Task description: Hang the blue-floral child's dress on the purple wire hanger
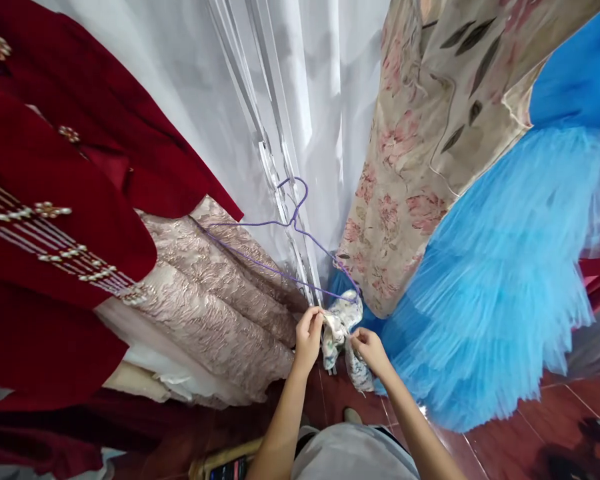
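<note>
A purple wire hanger hooks onto a white metal rack post in front of me. From its right end hangs a small white floral garment, bunched up so that its exact kind does not show. My left hand pinches the upper left edge of this cloth between thumb and fingertips. On the other side my right hand pinches the cloth lower down, fingers closed. The hanger's left arm is bare and reaches over a pink brocade skirt.
To the left hang a dark red jacket with pearl trim and a pink brocade skirt. At the right are a beige floral dress and a blue tulle dress. White curtains hang behind; reddish tiles cover the floor.
</note>
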`<action>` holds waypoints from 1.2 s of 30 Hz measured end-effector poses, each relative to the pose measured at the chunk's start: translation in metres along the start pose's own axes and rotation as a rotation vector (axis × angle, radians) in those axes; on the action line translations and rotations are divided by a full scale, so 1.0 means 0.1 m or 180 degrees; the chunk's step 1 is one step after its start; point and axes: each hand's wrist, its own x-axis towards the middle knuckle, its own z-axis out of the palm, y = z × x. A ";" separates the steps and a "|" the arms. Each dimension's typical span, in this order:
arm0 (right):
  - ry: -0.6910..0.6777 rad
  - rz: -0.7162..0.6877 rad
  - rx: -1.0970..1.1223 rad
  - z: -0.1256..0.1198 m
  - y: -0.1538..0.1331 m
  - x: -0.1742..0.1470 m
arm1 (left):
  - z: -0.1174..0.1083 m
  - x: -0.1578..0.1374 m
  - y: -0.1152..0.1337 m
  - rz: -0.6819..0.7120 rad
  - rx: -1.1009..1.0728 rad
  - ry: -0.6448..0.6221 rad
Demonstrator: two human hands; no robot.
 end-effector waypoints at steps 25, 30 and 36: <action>-0.0722 -0.0437 0.1210 -0.65 -1.09 -0.19 | 0.16 -1.10 -0.09 -0.0673 -0.0146 -0.0888; -0.2349 -0.0517 0.0873 -0.35 -1.34 -0.31 | 0.30 -0.90 -0.23 -0.0473 0.0045 -0.1095; -0.0676 -0.0088 0.1429 -0.66 -1.26 -0.17 | -0.50 -0.54 -0.17 -0.0258 0.0973 -0.1699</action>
